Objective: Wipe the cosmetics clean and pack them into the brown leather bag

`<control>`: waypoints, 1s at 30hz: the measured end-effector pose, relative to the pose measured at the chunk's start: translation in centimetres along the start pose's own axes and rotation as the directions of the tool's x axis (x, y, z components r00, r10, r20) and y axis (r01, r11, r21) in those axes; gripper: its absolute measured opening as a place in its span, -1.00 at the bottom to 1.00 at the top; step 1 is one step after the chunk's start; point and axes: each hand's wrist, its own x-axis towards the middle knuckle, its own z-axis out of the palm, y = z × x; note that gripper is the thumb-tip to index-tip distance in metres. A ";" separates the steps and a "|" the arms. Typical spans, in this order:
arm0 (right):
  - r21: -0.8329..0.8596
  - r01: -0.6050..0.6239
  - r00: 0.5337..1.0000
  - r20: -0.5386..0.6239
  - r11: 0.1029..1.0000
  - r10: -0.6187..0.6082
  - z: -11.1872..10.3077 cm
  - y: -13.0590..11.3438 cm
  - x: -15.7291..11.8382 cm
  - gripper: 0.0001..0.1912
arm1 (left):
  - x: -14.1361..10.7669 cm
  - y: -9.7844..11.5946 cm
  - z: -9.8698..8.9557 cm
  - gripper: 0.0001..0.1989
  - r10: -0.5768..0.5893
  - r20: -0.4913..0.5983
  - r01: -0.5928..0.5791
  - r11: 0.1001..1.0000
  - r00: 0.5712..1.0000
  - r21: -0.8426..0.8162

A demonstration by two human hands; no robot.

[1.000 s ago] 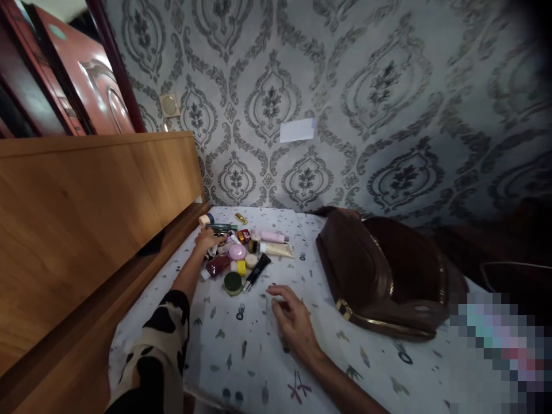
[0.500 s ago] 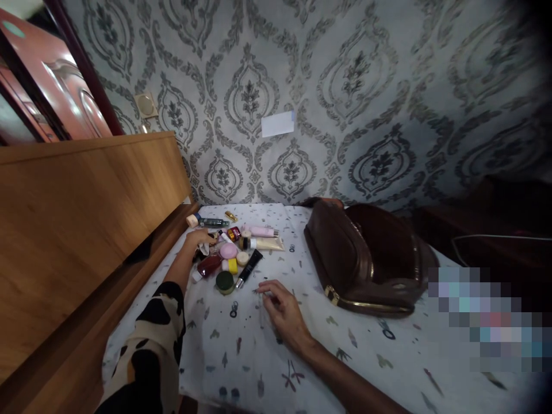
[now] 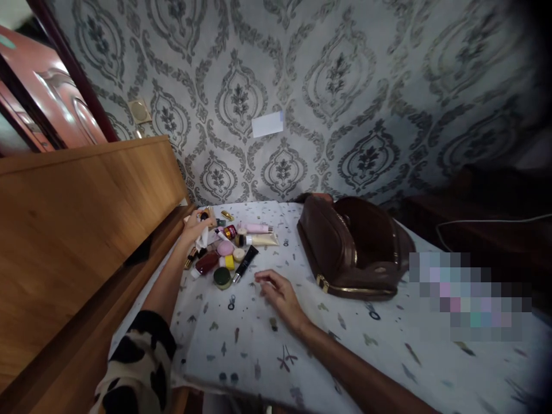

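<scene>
At nine o'clock, by the wooden board [image 3: 86, 224], the left hand [image 3: 194, 229] holds a small shiny packet [image 3: 211, 215] — its fingers bend in on it, but I can't tell how hard they press. At six o'clock, the right hand [image 3: 278, 294] is over the white sheet [image 3: 254, 339], fingers loosely curled, near a black tube [image 3: 246, 263]. At eight o'clock sit a green jar [image 3: 222, 278] and a red bottle [image 3: 207, 263] — a big brown bag [image 3: 332, 259] is at four.

Assorted cosmetics [image 3: 225, 248] and brown bag [image 3: 328, 241] on white patterned sheet [image 3: 215, 365].
</scene>
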 end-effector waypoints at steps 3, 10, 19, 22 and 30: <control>0.427 -0.172 0.985 0.056 0.888 0.164 0.5 -0.5 0.5 -0.61 | -4.6 2.8 1.5 -0.47 0.179 0.107 -0.167 0.980 0.978 -0.111; 0.708 -0.267 0.957 0.114 0.654 0.267 -0.5 -1.2 1.0 -0.53 | -15.9 6.8 8.4 -0.39 0.500 0.239 -0.514 0.857 0.832 -0.002; 0.822 -0.338 0.911 0.163 0.459 0.380 -1.2 -1.3 0.2 -0.52 | -17.1 9.2 8.5 -0.72 0.600 -0.090 -0.607 0.787 0.795 -0.108; 0.769 -0.416 0.892 0.240 0.485 0.384 -0.3 -0.8 0.0 -0.51 | -18.8 9.5 10.8 -0.78 0.717 0.118 -0.725 0.689 0.687 0.028; 0.628 -0.534 0.834 0.281 0.566 0.475 -0.3 0.5 -0.4 -0.30 | -16.0 6.6 10.7 -0.67 0.434 0.123 -0.420 0.899 0.893 -0.123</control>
